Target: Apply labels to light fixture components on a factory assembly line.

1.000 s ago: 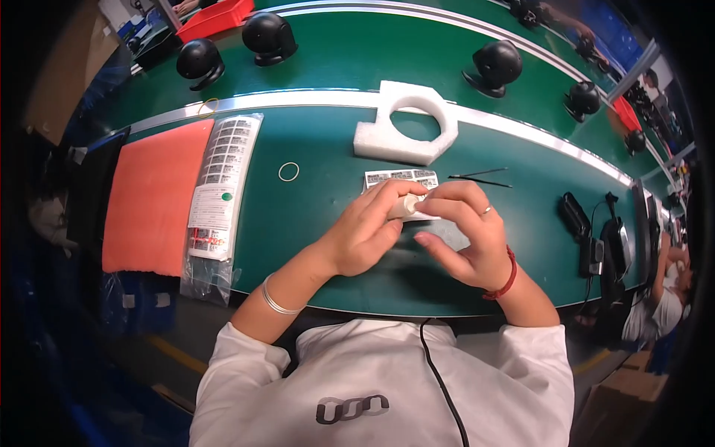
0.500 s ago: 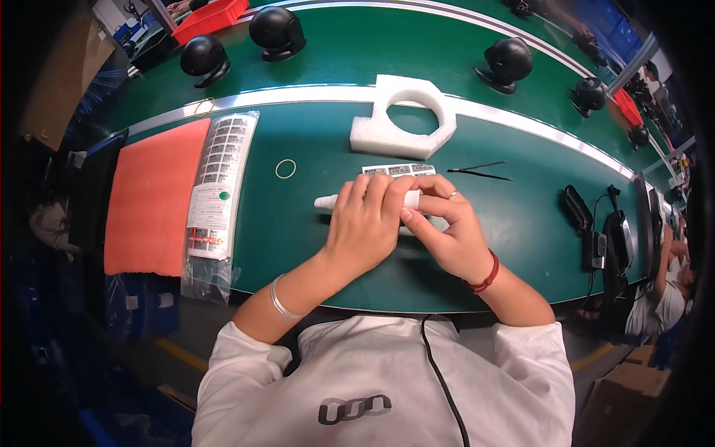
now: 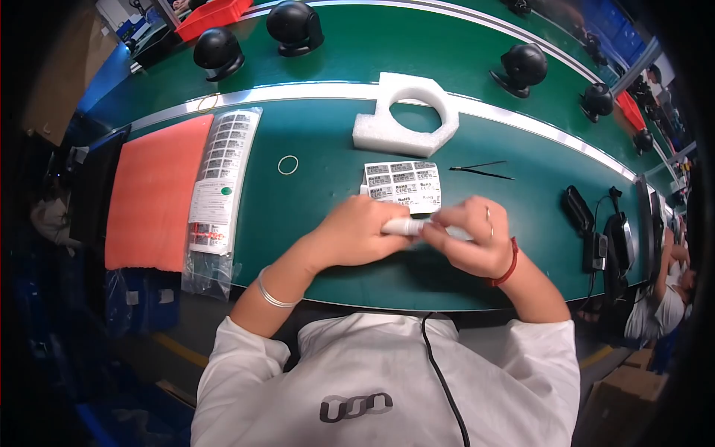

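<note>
Holding a white tube (image 3: 404,226) close by a sticker sheet (image 3: 402,186), where a slip could be messy

From where I stand, the tube is just on the person's side of the sheet, lying roughly level. The left hand (image 3: 354,235) is curled snugly around it, with one end poking out to the right. The right hand (image 3: 477,238), nearer the person than the sheet and a little to its right, has its fingertips drawn together at that end. They're blurred, so I can't tell whether they grip the tube or only brush it.

The squeeze is what worries me. If there's anything runny inside, too tight a left fist could push it out, and the sheet is near enough to catch it. I can't make out whether the end is capped. A hard tug could go wrong too: if the end gave way suddenly, the right hand could jerk off to the right of the sheet and knock the tweezers (image 3: 482,173) there.

The left knuckles overlap the sheet's near left corner as I see it; should they drag, it could slide or crease. Beyond the sheet, the foam block (image 3: 387,134) looks light enough to topple if bumped, but it's well apart from both hands. Left of the sheet, the thin band (image 3: 288,156) seems at little risk, barring a careless sweep.
</note>
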A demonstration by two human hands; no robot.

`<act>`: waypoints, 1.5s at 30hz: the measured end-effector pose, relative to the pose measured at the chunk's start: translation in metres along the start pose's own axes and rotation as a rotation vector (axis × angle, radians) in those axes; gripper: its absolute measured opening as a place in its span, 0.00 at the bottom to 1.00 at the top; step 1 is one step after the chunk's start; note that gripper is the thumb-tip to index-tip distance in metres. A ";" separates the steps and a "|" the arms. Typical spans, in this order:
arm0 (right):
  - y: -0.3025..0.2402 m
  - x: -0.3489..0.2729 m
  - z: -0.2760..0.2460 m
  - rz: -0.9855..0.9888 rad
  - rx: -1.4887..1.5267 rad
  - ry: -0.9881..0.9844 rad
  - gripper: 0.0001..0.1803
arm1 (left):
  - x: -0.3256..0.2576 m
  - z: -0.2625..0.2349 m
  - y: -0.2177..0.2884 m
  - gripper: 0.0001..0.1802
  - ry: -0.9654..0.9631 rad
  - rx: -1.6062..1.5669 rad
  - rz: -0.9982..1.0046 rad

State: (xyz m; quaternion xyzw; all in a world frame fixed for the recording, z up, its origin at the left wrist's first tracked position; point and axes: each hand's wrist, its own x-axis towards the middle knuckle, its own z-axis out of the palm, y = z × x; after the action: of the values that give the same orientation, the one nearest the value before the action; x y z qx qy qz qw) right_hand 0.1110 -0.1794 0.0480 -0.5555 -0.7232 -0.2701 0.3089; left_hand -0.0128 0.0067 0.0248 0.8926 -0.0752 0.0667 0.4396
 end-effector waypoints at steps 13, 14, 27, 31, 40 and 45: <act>-0.022 0.002 0.019 1.452 1.185 0.058 0.10 | 0.001 0.014 0.014 0.12 0.351 0.644 -0.016; -0.021 0.000 0.018 1.454 1.187 0.056 0.10 | 0.000 0.011 0.015 0.12 0.349 0.644 -0.018; -0.030 0.001 0.001 1.552 1.947 -0.087 0.23 | -0.013 0.011 0.007 0.13 0.454 0.794 0.079; -0.047 0.002 0.013 1.666 1.730 0.046 0.17 | -0.012 0.011 0.008 0.13 0.449 0.839 0.167; -0.021 0.011 0.009 0.164 0.263 0.024 0.10 | -0.019 -0.011 0.031 0.09 0.031 0.279 -0.028; -0.018 0.014 -0.001 -0.039 0.315 -0.051 0.11 | -0.015 -0.027 0.029 0.11 -0.593 -0.489 -0.144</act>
State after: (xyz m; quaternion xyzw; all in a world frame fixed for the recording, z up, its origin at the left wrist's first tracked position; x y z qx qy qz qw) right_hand 0.0914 -0.1758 0.0585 -0.4929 -0.7747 -0.1452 0.3686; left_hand -0.0343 0.0114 0.0610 0.7451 -0.1500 -0.2450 0.6019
